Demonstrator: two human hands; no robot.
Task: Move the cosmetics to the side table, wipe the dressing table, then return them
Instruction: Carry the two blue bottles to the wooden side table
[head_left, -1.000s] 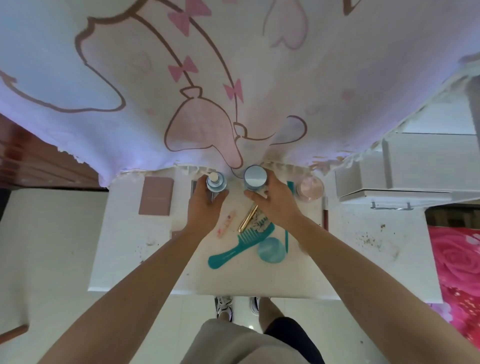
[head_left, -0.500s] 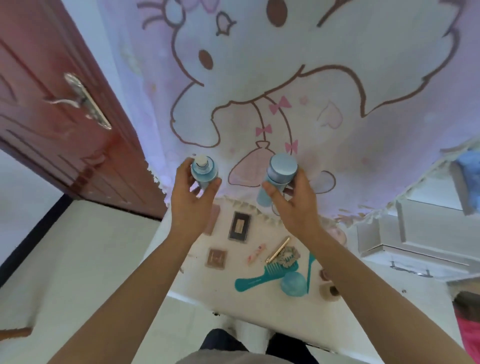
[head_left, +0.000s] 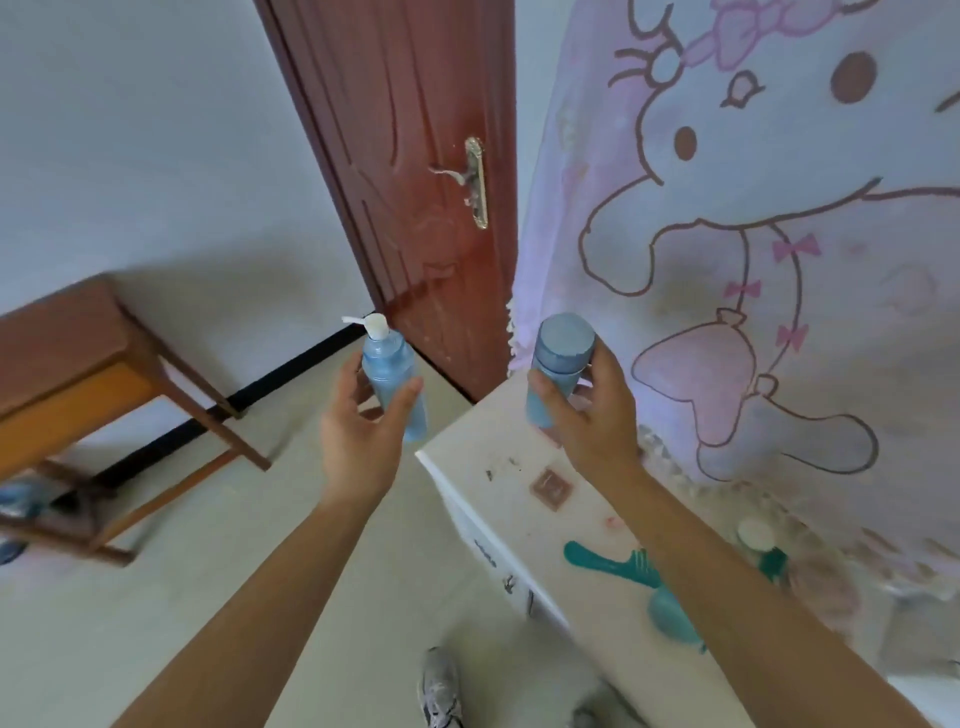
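Note:
My left hand (head_left: 363, 431) grips a light blue pump bottle (head_left: 392, 382) with a white nozzle, held upright above the floor to the left of the white dressing table (head_left: 467, 441). My right hand (head_left: 592, 415) holds a blue capped bottle (head_left: 558, 364) over the table's left end. On the tabletop lie a small brown compact (head_left: 551, 487), a teal comb (head_left: 613, 562), a teal round item (head_left: 670, 616) and a white-lidded jar (head_left: 754, 535), partly hidden by my right forearm.
A wooden side table (head_left: 78, 374) stands at the far left against the wall, with open floor between it and me. A red-brown door (head_left: 415, 182) is straight ahead. A pink cartoon curtain (head_left: 753, 234) hangs behind the dressing table. My shoe (head_left: 439, 686) is below.
Both hands lifted the bottles off the dressing table, and the view has swung left, bringing the door and the wooden side table into sight.

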